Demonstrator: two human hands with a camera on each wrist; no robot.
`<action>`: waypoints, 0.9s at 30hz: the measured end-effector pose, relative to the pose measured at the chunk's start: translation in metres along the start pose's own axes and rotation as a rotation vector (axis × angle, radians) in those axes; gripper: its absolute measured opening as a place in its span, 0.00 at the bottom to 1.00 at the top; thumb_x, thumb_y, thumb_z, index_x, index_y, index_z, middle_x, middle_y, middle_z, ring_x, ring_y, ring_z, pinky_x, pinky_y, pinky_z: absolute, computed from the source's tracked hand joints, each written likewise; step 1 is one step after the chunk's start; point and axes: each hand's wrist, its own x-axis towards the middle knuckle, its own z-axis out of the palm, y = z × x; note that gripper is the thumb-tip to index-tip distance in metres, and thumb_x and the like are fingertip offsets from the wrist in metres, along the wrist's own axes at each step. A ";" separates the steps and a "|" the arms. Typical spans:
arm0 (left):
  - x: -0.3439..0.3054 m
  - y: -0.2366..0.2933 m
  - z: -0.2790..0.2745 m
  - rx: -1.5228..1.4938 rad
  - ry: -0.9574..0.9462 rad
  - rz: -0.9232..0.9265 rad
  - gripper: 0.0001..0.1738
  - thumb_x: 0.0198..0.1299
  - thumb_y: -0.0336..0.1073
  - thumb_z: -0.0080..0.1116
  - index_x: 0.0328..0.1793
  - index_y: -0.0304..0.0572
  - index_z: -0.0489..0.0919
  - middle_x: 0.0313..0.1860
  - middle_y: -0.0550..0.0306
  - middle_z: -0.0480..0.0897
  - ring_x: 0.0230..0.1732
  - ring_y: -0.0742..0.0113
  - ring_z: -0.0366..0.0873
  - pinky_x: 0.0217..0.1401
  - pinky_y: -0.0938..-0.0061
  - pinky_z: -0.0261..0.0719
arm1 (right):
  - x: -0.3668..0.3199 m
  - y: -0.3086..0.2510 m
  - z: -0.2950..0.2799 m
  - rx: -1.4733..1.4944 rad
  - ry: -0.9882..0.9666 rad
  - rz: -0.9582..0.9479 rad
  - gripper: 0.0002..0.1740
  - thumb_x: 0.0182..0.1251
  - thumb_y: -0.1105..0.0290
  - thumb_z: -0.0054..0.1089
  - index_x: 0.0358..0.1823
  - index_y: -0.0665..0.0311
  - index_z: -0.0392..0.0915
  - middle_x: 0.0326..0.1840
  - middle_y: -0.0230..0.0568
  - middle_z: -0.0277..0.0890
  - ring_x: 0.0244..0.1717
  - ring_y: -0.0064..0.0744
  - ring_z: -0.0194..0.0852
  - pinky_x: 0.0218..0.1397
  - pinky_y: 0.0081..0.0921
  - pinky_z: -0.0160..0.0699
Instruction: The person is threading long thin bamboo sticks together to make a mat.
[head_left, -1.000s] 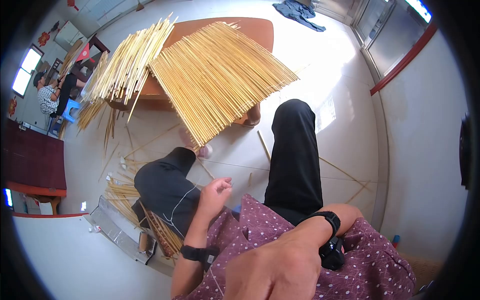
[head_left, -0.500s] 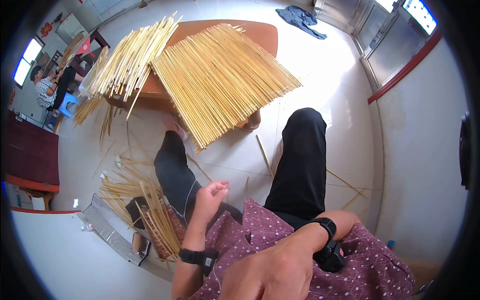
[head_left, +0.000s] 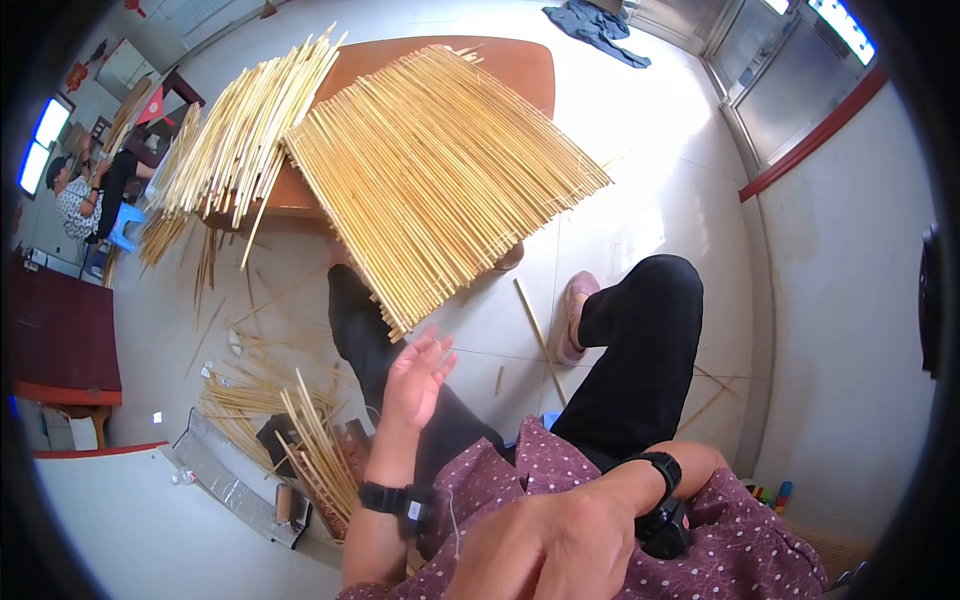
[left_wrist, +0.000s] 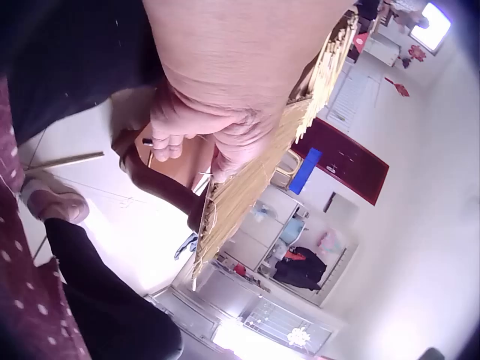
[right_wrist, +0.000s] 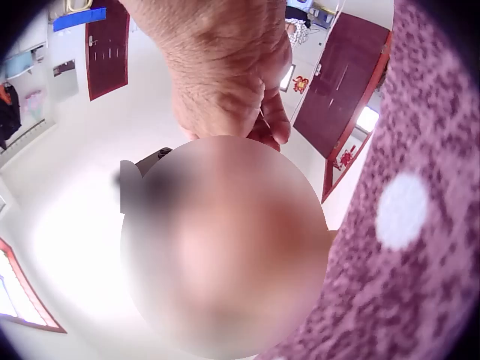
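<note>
My left hand (head_left: 416,385) is raised just below the near corner of a mat of straw-coloured stalks (head_left: 450,170), fingers loosely bent and slightly apart. In the left wrist view the hand (left_wrist: 217,127) overlaps the mat (left_wrist: 236,195), and a thin pale strand shows by the thumb tip. A white thread (head_left: 456,525) hangs across the shirt front. My right hand (head_left: 545,545) is lifted close under the head camera, with its fingertips hidden there. The right wrist view has the right hand (right_wrist: 232,82) bent beside a blurred face; I cannot tell what its fingers hold.
The mat lies on a brown table (head_left: 520,70), beside a heap of loose stalks (head_left: 265,120). More stalks (head_left: 315,440) stand and lie at the lower left, near a silvery sheet (head_left: 215,470). Another person (head_left: 80,200) sits at the far left.
My left hand has moved slightly up toward the mat's corner and its fingers have loosened. The right knee has swung outward, showing a pink shoe. My right hand stays near the head.
</note>
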 end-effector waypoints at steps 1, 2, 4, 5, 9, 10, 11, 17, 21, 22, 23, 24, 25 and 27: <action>0.008 -0.001 0.000 0.000 -0.002 -0.010 0.07 0.62 0.27 0.58 0.46 0.39 0.77 0.61 0.51 0.73 0.65 0.54 0.70 0.68 0.58 0.70 | -0.003 -0.003 0.001 0.048 0.046 0.074 0.11 0.70 0.70 0.57 0.32 0.70 0.79 0.25 0.41 0.68 0.23 0.35 0.67 0.25 0.26 0.64; 0.016 -0.001 -0.001 -0.047 0.008 0.054 0.07 0.62 0.27 0.59 0.46 0.40 0.77 0.60 0.52 0.74 0.65 0.53 0.70 0.69 0.57 0.68 | -0.004 -0.002 0.000 0.045 0.055 0.074 0.11 0.70 0.70 0.57 0.32 0.70 0.79 0.25 0.41 0.68 0.23 0.35 0.67 0.25 0.26 0.64; 0.025 -0.003 0.002 -0.132 0.019 0.151 0.07 0.62 0.28 0.59 0.47 0.41 0.78 0.55 0.54 0.78 0.66 0.53 0.69 0.72 0.56 0.63 | -0.006 0.001 -0.003 0.065 0.074 -0.018 0.10 0.70 0.70 0.57 0.33 0.70 0.79 0.24 0.41 0.67 0.22 0.34 0.66 0.24 0.26 0.63; 0.026 -0.004 0.004 -0.129 0.020 0.145 0.07 0.62 0.28 0.59 0.47 0.41 0.78 0.55 0.54 0.78 0.66 0.53 0.69 0.72 0.56 0.63 | -0.007 -0.001 -0.003 0.063 0.080 -0.021 0.10 0.70 0.70 0.57 0.33 0.70 0.79 0.24 0.41 0.67 0.22 0.34 0.66 0.24 0.26 0.63; 0.032 0.000 0.002 -0.190 -0.004 0.291 0.09 0.63 0.28 0.58 0.49 0.39 0.78 0.54 0.51 0.79 0.63 0.54 0.71 0.72 0.57 0.65 | -0.004 -0.011 -0.013 -0.031 0.004 -0.030 0.11 0.70 0.70 0.57 0.31 0.70 0.80 0.23 0.40 0.66 0.20 0.34 0.66 0.23 0.27 0.62; 0.033 0.003 0.001 -0.164 0.044 0.293 0.08 0.63 0.29 0.58 0.48 0.38 0.78 0.53 0.51 0.80 0.60 0.56 0.73 0.71 0.59 0.67 | -0.003 -0.012 -0.015 -0.080 -0.050 -0.048 0.12 0.70 0.70 0.57 0.30 0.70 0.80 0.22 0.40 0.65 0.20 0.34 0.66 0.22 0.27 0.62; 0.034 0.006 0.001 -0.139 0.092 0.295 0.07 0.63 0.29 0.59 0.46 0.37 0.78 0.51 0.51 0.80 0.57 0.58 0.75 0.69 0.60 0.69 | -0.004 -0.013 -0.014 -0.084 -0.048 -0.051 0.12 0.70 0.70 0.57 0.30 0.70 0.80 0.22 0.40 0.65 0.20 0.34 0.66 0.22 0.27 0.62; 0.031 0.043 -0.035 0.000 0.190 0.265 0.12 0.61 0.29 0.61 0.49 0.34 0.76 0.48 0.50 0.80 0.52 0.59 0.78 0.60 0.64 0.78 | -0.005 -0.022 -0.012 -0.088 0.065 -0.072 0.11 0.69 0.71 0.58 0.30 0.70 0.80 0.22 0.40 0.65 0.18 0.33 0.66 0.20 0.27 0.62; 0.030 0.072 -0.052 0.083 0.150 0.224 0.12 0.61 0.29 0.61 0.49 0.35 0.76 0.48 0.51 0.81 0.51 0.61 0.78 0.60 0.65 0.78 | 0.000 -0.029 -0.012 -0.034 0.034 -0.076 0.10 0.68 0.72 0.58 0.30 0.69 0.81 0.23 0.40 0.66 0.18 0.32 0.68 0.19 0.25 0.62; 0.031 0.077 -0.055 0.102 0.130 0.204 0.11 0.61 0.29 0.61 0.49 0.35 0.76 0.48 0.52 0.81 0.50 0.62 0.78 0.60 0.66 0.78 | 0.001 -0.031 -0.010 0.015 0.084 -0.037 0.09 0.68 0.72 0.58 0.30 0.69 0.81 0.23 0.40 0.66 0.18 0.31 0.68 0.19 0.24 0.62; 0.031 0.078 -0.059 0.104 0.128 0.209 0.11 0.61 0.29 0.61 0.49 0.35 0.76 0.48 0.52 0.81 0.50 0.62 0.78 0.60 0.66 0.78 | -0.002 -0.030 -0.009 0.015 0.078 -0.039 0.09 0.68 0.72 0.58 0.30 0.69 0.81 0.23 0.40 0.66 0.18 0.31 0.68 0.19 0.24 0.62; 0.034 0.081 -0.061 0.099 0.126 0.215 0.11 0.61 0.29 0.61 0.48 0.36 0.76 0.48 0.51 0.81 0.51 0.61 0.78 0.60 0.65 0.78 | -0.005 -0.026 -0.008 -0.017 0.077 -0.090 0.10 0.68 0.72 0.59 0.30 0.69 0.81 0.23 0.40 0.66 0.17 0.31 0.68 0.18 0.24 0.62; 0.034 0.083 -0.057 0.093 0.124 0.220 0.10 0.61 0.29 0.60 0.48 0.36 0.76 0.48 0.51 0.81 0.53 0.59 0.78 0.60 0.64 0.78 | -0.007 -0.023 -0.006 -0.049 0.077 -0.141 0.10 0.68 0.71 0.59 0.30 0.69 0.81 0.22 0.39 0.67 0.17 0.31 0.68 0.18 0.24 0.62; 0.027 0.084 -0.050 0.082 0.141 0.190 0.08 0.63 0.28 0.58 0.47 0.36 0.76 0.49 0.49 0.81 0.53 0.58 0.78 0.60 0.63 0.78 | -0.008 -0.022 0.002 -0.064 0.144 -0.177 0.10 0.68 0.71 0.58 0.29 0.69 0.81 0.22 0.39 0.67 0.16 0.32 0.68 0.17 0.24 0.62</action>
